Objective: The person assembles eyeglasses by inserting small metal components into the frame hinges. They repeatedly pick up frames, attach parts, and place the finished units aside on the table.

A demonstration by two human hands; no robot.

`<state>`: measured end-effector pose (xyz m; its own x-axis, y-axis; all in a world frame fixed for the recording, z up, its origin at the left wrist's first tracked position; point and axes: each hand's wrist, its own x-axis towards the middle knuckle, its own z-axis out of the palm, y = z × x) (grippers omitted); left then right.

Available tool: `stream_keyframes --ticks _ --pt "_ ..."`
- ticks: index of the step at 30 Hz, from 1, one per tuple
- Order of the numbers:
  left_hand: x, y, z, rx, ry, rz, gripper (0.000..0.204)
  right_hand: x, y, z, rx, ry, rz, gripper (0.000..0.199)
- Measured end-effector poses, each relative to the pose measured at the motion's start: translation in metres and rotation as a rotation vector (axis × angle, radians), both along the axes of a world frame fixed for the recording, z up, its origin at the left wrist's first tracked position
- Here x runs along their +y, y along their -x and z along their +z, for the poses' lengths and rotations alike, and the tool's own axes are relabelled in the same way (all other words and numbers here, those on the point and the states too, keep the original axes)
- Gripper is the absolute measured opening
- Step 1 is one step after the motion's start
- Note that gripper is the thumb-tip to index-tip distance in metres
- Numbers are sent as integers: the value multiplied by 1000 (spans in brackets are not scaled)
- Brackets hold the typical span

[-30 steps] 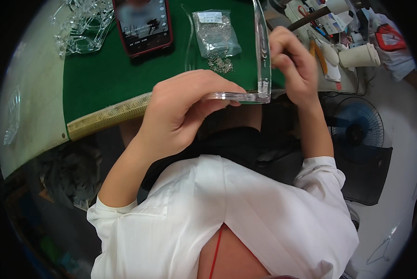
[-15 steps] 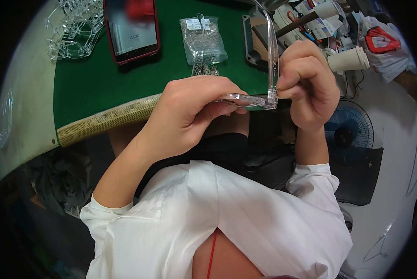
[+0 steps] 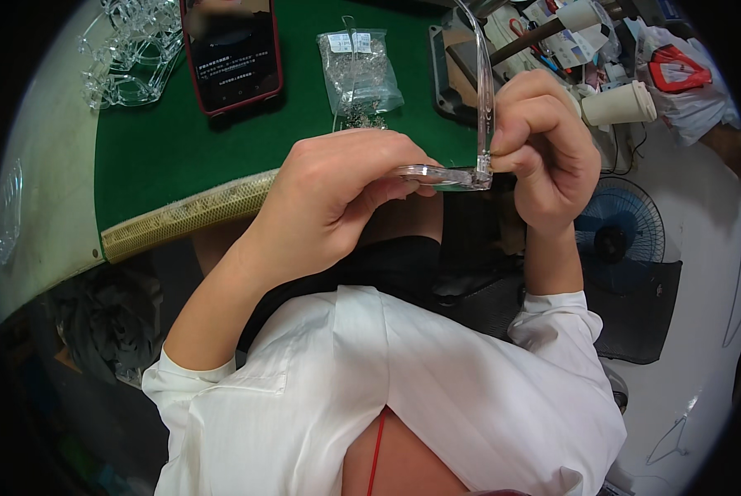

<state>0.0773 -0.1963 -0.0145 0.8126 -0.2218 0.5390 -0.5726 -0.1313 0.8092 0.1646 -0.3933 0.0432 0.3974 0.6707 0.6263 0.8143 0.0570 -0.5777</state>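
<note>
My left hand (image 3: pixel 325 194) is closed around the front of a clear plastic eyeglasses frame (image 3: pixel 451 177), thumb below and fingers above. One transparent temple arm (image 3: pixel 483 91) stands out from the frame's right corner, pointing away from me. The other temple arm stretches away beyond my left hand. At the right hinge, my right hand (image 3: pixel 552 153) pinches with thumb and forefinger; whatever tiny thing they hold, if any, is too small to make out. Beyond my left hand lie a pile of tiny metal parts (image 3: pixel 365 121) and a clear plastic bag (image 3: pixel 366 78) with a white label.
Several clear frames (image 3: pixel 135 58) are heaped at the far left of the green mat (image 3: pixel 155 174), beside a phone (image 3: pixel 238 70) in a red case. A dark tray (image 3: pixel 446 83), a white paper cup (image 3: pixel 623 105) and plastic bags stand right. A blue fan (image 3: pixel 623 223) is below.
Both hands stay nearly in place, with the frame raised very slightly. The phone's screen has turned from a light picture to a dark one.
</note>
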Motion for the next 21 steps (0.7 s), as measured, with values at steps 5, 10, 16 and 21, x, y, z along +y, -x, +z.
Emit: stream_keyframes --ticks 5,10,16,21 --pt "1 0 -2 13 -19 -9 21 -1 -1 0 -29 3 25 10" --pt "1 0 -1 25 -21 -19 21 -2 -1 0 -2 22 22 10" --pt "-3 1 -3 30 54 -34 19 0 -3 -5 -18 -28 33 13" --pt "-3 0 -3 43 46 -40 20 0 -2 -7 -2 -50 23 14"
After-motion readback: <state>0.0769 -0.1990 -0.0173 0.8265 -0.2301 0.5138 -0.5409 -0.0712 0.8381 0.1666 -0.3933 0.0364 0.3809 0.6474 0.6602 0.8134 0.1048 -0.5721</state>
